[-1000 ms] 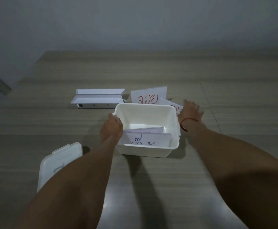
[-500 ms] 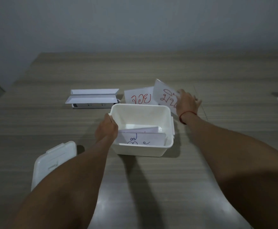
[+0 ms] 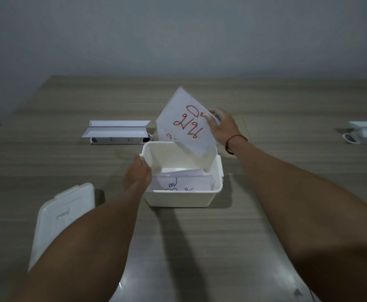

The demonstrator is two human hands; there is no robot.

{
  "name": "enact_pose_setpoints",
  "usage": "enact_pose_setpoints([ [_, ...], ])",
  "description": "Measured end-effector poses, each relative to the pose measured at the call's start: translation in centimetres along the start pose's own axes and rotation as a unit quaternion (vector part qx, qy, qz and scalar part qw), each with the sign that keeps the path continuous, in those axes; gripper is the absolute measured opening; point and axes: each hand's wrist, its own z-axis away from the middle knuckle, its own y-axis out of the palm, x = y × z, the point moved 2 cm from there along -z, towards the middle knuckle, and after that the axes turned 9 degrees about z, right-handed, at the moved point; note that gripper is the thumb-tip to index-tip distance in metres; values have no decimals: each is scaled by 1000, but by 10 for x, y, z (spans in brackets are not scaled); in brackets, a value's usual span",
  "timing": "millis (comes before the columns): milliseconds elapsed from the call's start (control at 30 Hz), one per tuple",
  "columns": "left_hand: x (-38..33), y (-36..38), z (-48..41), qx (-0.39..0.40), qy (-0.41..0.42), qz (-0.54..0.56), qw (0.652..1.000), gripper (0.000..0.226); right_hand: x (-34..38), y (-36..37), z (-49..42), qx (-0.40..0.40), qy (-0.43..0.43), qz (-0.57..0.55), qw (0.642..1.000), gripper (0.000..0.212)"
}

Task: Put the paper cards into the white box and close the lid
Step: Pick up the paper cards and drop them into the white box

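The white box (image 3: 178,198) stands open in the middle of the wooden table. Inside lean two cards (image 3: 184,183), the front one with blue writing. My left hand (image 3: 137,174) grips the box's left rim. My right hand (image 3: 220,126) pinches a white card with red writing (image 3: 186,125) by its right edge, tilted above the box's far rim. Another card with red marks (image 3: 166,135) stands behind it, mostly hidden. The white lid (image 3: 62,214) lies flat at the near left, apart from the box.
A white folded holder (image 3: 117,131) sits on the table behind the box to the left. A similar white object (image 3: 365,132) is at the far right edge. A grey wall rises behind the table's far edge.
My right hand picked a red-lettered card off the table behind the box and lifted it over the box's far rim. My left hand stayed on the left rim.
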Motion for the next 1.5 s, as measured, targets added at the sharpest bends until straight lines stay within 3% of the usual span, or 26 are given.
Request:
enact_pose_setpoints([
  [200,3,-1,5,11,-11,30,999,40,-16,40,23,157,7,44,987,29],
  [333,3,-3,8,7,-17,34,999,41,-35,59,49,332,5,174,927,29],
  [467,3,-4,12,7,-23,31,999,43,-26,62,50,383,30,247,890,35],
  [567,2,-5,9,2,-43,16,999,44,-16,64,37,367,52,160,915,41],
  [667,-5,-5,2,-12,-71,2,997,42,-10,61,17,250,25,123,960,33],
  [833,-17,-1,-22,8,-83,4,996,41,-8,70,-20,152,35,147,977,26],
  [1000,-18,4,-53,14,-44,-31,998,43,-9,94,-60,68,43,200,976,29],
  [1233,-17,8,-87,4,-36,-40,999,48,-4,139,-110,68,30,249,966,37],
  [1400,-16,11,-97,5,-16,-45,999,50,-3,147,-133,126,56,282,949,40],
  [1500,-18,12,-98,2,-14,-49,999,50,-2,146,-134,88,55,338,936,34],
])
